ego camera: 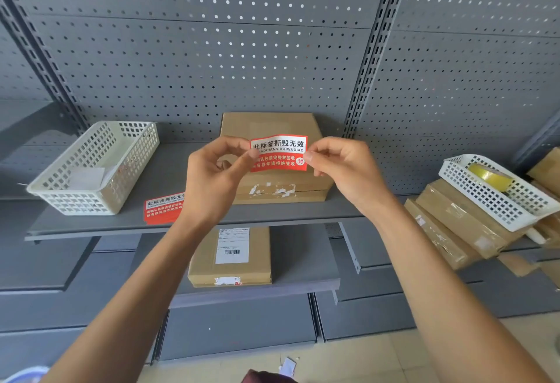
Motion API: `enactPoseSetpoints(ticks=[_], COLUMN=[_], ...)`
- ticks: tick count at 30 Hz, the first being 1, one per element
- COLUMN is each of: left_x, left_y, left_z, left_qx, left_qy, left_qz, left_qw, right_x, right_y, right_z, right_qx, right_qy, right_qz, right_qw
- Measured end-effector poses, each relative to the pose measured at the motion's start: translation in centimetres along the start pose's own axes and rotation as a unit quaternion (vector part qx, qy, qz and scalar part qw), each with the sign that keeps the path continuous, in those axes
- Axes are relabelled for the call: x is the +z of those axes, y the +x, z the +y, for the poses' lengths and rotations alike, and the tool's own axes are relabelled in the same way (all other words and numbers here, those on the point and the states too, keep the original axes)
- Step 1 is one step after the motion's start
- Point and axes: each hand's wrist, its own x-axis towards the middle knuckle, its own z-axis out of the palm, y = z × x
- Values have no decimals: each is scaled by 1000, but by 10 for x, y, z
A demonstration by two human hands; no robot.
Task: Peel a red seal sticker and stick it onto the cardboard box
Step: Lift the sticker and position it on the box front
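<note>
Both hands hold a red seal sticker up in front of the cardboard box on the grey shelf. The left hand pinches its left edge between closed fingers; the right hand pinches the right edge. More stickers lie on the shelf beside a white basket.

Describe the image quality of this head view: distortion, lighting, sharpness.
Head view: wide-angle bending bows the shelf uprights and stretches the forearms at the edges; light is soft and even, with no hard shadows or glare; the red seal sticker between left hand and right hand reads sharply, while the corners look softer.
</note>
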Motion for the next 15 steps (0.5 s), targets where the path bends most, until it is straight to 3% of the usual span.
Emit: enactPoseSetpoints(ticks=[15], left_x=[6], left_y=[-8], left_z=[-28], left_qx=[-33], left_qy=[33], left_qz=[101], left_qw=[994], right_x=[31], right_y=[-10], right_z=[32], right_qx=[38], right_qy=[76], right_qz=[56], right_qw=[995])
